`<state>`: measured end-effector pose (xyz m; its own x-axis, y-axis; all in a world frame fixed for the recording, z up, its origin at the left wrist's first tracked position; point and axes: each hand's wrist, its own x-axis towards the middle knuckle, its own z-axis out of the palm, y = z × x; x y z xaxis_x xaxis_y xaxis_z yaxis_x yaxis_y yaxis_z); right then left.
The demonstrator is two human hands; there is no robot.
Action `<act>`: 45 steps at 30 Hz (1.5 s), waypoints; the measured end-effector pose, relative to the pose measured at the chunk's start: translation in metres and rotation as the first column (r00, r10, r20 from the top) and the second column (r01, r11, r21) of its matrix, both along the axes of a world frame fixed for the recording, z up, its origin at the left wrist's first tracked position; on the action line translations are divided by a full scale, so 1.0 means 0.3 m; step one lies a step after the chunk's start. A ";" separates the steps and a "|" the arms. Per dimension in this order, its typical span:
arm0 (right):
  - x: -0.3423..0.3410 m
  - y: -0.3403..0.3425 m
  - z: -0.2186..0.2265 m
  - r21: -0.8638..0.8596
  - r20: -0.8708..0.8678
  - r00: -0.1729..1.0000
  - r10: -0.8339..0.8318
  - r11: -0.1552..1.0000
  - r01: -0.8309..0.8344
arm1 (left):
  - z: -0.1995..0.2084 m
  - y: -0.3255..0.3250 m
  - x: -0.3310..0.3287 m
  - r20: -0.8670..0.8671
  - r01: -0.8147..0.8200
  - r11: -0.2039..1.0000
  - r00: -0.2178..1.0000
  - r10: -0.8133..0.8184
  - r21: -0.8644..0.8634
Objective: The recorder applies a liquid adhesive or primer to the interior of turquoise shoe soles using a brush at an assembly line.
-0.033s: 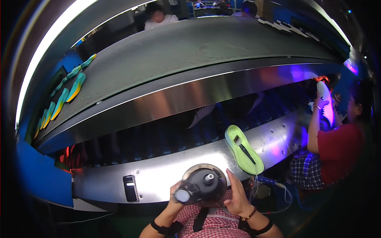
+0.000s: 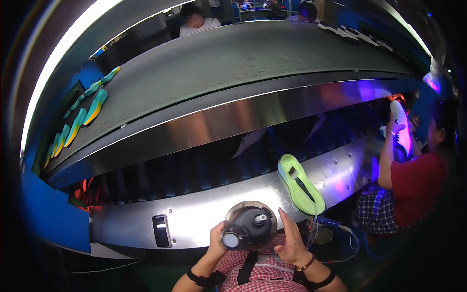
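Observation:
My left hand (image 2: 218, 237) is closed on the side of a large dark grey bottle (image 2: 250, 233) in front of my chest. A short pale spout stands up from its top, and a round whitish piece shows at its lower left. My right hand (image 2: 294, 244), fingers stretched out, is close beside the bottle's right side; whether it touches is hard to tell. Just beyond that hand a lime-green shoe sole (image 2: 302, 191) lies on the metal ledge (image 2: 194, 214), with a dark-handled brush (image 2: 302, 187) resting in it.
A phone (image 2: 161, 230) lies on the ledge to my left. Farther off runs a dark conveyor belt (image 2: 219, 58) with teal-and-yellow soles (image 2: 75, 127) at its left end and white pieces (image 2: 352, 35) at far right. On my right a person in red (image 2: 417, 180) holds a white sole (image 2: 402, 127).
The bottle's top has shifted slightly to the right, still in my left hand. My right hand has barely moved. The surroundings sit a few pixels farther right.

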<state>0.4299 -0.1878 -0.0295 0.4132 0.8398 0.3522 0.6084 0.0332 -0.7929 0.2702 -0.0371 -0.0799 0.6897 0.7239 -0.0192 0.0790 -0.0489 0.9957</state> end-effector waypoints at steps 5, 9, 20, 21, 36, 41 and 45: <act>0.013 0.003 -0.025 -0.038 0.069 0.998 -0.004 0.999 0.007 | -0.180 0.060 -0.080 -0.081 -0.144 0.990 0.986 0.144 0.015; 0.028 0.000 -0.060 -0.077 0.051 0.999 -0.008 0.997 0.012 | -0.234 0.119 -0.161 -0.174 -0.139 0.951 0.966 0.192 0.276; 0.111 0.053 -0.383 -0.388 0.187 0.981 0.042 0.921 0.035 | 0.043 0.131 -0.213 0.121 -0.444 0.894 0.893 0.434 0.062; 0.120 0.064 -0.416 -0.370 0.232 0.972 0.048 0.928 0.043 | 0.072 0.128 -0.188 0.105 -0.397 0.906 0.917 0.385 0.144; 0.145 0.106 -0.555 -0.393 0.489 0.866 0.106 0.913 0.110 | 0.261 0.204 0.169 -0.519 0.386 0.738 0.853 -0.057 0.554; 0.149 0.107 -0.564 -0.376 0.482 0.871 0.093 0.920 0.109 | 0.267 0.215 0.199 -0.683 0.501 0.715 0.729 -0.044 0.488; 0.150 0.103 -0.571 -0.343 0.465 0.882 0.070 0.933 0.107 | 0.272 0.197 0.220 -0.712 0.538 0.604 0.699 0.072 0.589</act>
<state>0.4750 -0.1568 -0.2009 0.2932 0.9367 0.1916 0.9037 -0.2061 -0.3754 0.3361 0.0218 0.0017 0.8621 0.5017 -0.0719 0.4987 -0.8144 0.2967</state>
